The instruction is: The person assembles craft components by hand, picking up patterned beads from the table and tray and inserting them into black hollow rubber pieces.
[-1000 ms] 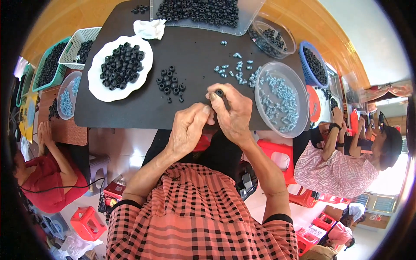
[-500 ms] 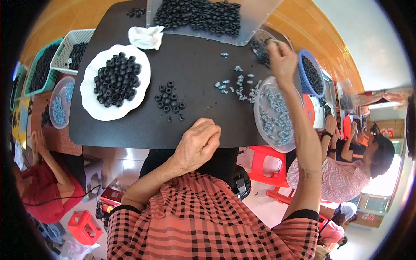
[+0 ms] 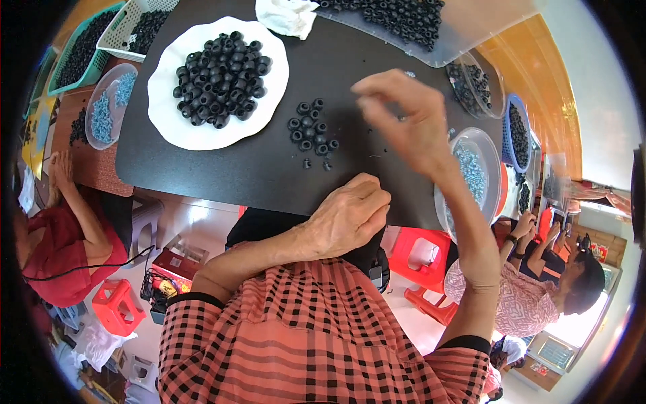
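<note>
My left hand (image 3: pixel 353 212) is closed in a loose fist at the table's front edge, and whatever its fingers hold is hidden. Above the table, a little blurred, my right hand (image 3: pixel 407 121) has thumb and forefinger apart with nothing visible between them. To its left lies a small cluster of round, hollow black pieces (image 3: pixel 311 128), with two smaller dark bits (image 3: pixel 307 163) below. A scalloped white plate (image 3: pixel 165 114) holds a heap of similar black pieces (image 3: pixel 222 77). Right of my right forearm, a clear shallow bowl (image 3: pixel 449 219) contains small bluish pieces (image 3: pixel 471 172).
A clear tub (image 3: pixel 494 81) with dark pieces stands at the table's right edge. At the back are a large clear bin (image 3: pixel 464 40) and a crumpled white cloth (image 3: pixel 286 17). Co-workers sit on both sides; red stools (image 3: pixel 420 259) stand near the table.
My right hand has come left from the clear tub to above the table, its fingers parting. My left hand stays closed. The view has shifted, so the table's things appear further right.
</note>
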Action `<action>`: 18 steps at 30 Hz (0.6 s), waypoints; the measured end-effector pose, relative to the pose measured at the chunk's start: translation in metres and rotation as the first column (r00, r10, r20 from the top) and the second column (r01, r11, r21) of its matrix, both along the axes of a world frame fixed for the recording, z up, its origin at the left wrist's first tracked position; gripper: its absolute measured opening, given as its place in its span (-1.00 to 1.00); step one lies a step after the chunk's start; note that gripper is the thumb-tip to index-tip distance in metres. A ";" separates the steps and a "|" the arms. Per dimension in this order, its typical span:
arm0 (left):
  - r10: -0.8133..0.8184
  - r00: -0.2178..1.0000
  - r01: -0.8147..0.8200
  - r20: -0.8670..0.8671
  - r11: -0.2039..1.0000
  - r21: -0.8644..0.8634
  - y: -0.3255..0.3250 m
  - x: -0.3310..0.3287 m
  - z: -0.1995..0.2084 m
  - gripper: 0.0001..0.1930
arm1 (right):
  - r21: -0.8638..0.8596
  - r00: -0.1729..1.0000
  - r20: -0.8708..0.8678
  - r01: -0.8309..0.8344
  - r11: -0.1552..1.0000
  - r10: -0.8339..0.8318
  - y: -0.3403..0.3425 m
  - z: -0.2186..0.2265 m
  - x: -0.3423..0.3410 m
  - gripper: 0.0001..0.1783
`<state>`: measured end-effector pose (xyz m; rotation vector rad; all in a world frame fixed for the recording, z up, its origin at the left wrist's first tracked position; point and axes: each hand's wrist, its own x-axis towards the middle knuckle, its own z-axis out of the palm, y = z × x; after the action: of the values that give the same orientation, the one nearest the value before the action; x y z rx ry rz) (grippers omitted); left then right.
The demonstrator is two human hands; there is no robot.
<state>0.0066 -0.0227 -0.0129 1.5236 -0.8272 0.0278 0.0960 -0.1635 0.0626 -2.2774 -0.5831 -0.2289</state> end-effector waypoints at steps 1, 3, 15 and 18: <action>-0.011 1.000 0.011 0.002 1.000 -0.003 -0.001 0.000 -0.001 -0.84 | -0.044 0.997 -0.033 -0.064 0.997 0.063 0.013 0.000 -0.003 -0.78; -0.018 1.000 0.018 0.000 1.000 0.011 -0.001 0.000 0.000 -0.83 | -0.041 0.994 -0.074 -0.089 0.995 0.086 0.026 -0.010 -0.004 -0.73; -0.074 0.997 0.074 0.003 0.997 0.002 0.003 0.003 0.001 -0.85 | -0.187 0.987 -0.162 -0.021 0.982 -0.010 0.018 -0.022 -0.004 -0.68; -0.048 0.999 0.048 0.000 0.999 -0.025 0.001 0.003 0.002 -0.86 | -0.069 0.981 -0.164 0.091 0.993 -0.101 0.012 -0.023 -0.018 -0.66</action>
<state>0.0097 -0.0218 -0.0108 1.4795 -0.8591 0.0027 0.0781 -0.1518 0.0398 -2.3589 -0.3989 -0.0660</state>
